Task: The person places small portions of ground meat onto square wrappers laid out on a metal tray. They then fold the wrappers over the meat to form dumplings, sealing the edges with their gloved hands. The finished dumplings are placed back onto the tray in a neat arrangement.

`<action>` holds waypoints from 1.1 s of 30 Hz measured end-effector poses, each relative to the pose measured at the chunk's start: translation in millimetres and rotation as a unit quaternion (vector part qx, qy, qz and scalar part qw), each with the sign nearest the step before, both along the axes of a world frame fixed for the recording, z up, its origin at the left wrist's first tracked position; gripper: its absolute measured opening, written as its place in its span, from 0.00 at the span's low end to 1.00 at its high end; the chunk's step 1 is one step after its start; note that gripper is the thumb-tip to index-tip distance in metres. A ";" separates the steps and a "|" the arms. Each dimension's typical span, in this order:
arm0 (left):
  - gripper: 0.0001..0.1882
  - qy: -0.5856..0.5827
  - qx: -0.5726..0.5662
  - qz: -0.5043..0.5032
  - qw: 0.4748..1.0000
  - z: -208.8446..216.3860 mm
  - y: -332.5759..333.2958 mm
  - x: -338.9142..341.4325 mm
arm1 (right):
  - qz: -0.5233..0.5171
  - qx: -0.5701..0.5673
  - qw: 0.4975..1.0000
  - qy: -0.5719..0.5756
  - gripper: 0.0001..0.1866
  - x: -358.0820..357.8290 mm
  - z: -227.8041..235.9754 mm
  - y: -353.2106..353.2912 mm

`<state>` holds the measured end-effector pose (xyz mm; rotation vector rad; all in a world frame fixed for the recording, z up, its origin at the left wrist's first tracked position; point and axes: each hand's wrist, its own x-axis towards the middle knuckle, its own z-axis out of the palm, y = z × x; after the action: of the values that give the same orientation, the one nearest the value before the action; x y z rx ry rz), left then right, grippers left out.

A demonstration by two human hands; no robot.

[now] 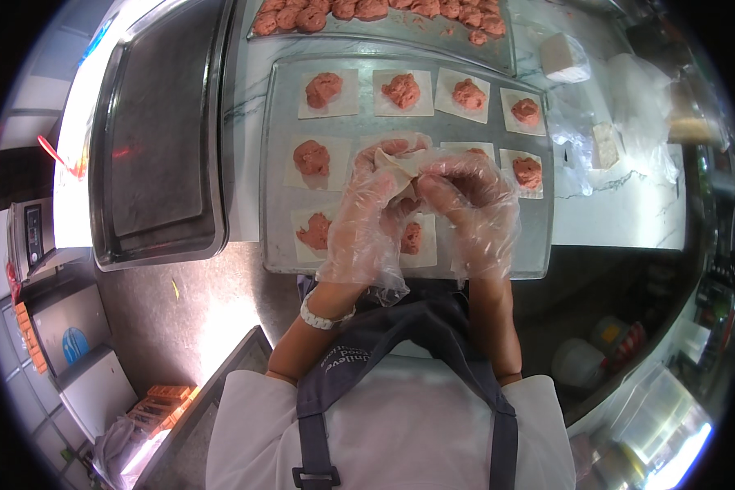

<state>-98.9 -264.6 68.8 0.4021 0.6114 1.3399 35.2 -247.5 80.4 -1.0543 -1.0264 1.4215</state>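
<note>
Both of my hands wear clear plastic gloves and meet above the metal tray point(279, 214). A square dumpling wrapper point(400, 169), folded up, sits in my left hand point(371, 204), whose fingers curl around it. My right hand point(475, 200) pinches the wrapper's edge from the other side. Whether filling lies inside it is hidden by the fingers. On the tray around my hands lie several flat wrappers with pink minced meat on them, such as the meat mound point(324, 90) at the far left and another meat mound point(527, 171) at the right. My hands partly cover some of these.
A second tray point(351, 37) with rows of meat balls stands at the far side. To the left is a large dark baking tray point(159, 139). At the right, a stack of wrappers point(565, 57) and crumpled clear plastic bags point(641, 98) lie on the marble-patterned table point(612, 220).
</note>
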 end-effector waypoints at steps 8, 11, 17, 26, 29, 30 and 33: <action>0.25 -0.048 -0.055 0.010 0.997 -2.8 6.1 -0.5 | -0.024 -0.082 0.954 0.289 0.10 8.1 18.9 24.7; 0.26 -0.107 -0.044 0.016 0.993 -1.2 4.4 -4.5 | 0.017 0.024 0.976 0.216 0.11 27.0 19.5 74.5; 0.29 -0.133 -0.034 -0.005 0.991 1.5 4.8 -12.0 | -0.111 0.349 0.790 -0.492 0.16 82.0 -21.6 203.8; 0.27 -0.137 -0.029 0.013 0.990 7.3 1.4 -19.5 | 0.059 0.430 0.048 -0.900 0.18 154.1 -95.5 258.4; 0.28 -0.146 -0.019 0.013 0.989 9.2 2.5 -19.9 | -0.030 0.458 0.025 -0.888 0.37 147.7 -83.8 240.9; 0.28 -0.149 -0.015 0.013 0.989 9.8 2.3 -19.6 | 0.029 0.426 0.102 -0.899 0.33 144.3 -78.7 236.9; 0.28 -0.163 0.001 0.007 0.987 11.8 5.3 -16.9 | 0.139 0.373 0.313 -0.862 0.27 143.3 -56.1 241.8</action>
<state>-115.8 -259.3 80.6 0.1746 0.3403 1.3824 178.5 -5.6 24.3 -1.3497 -2.9589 -0.9621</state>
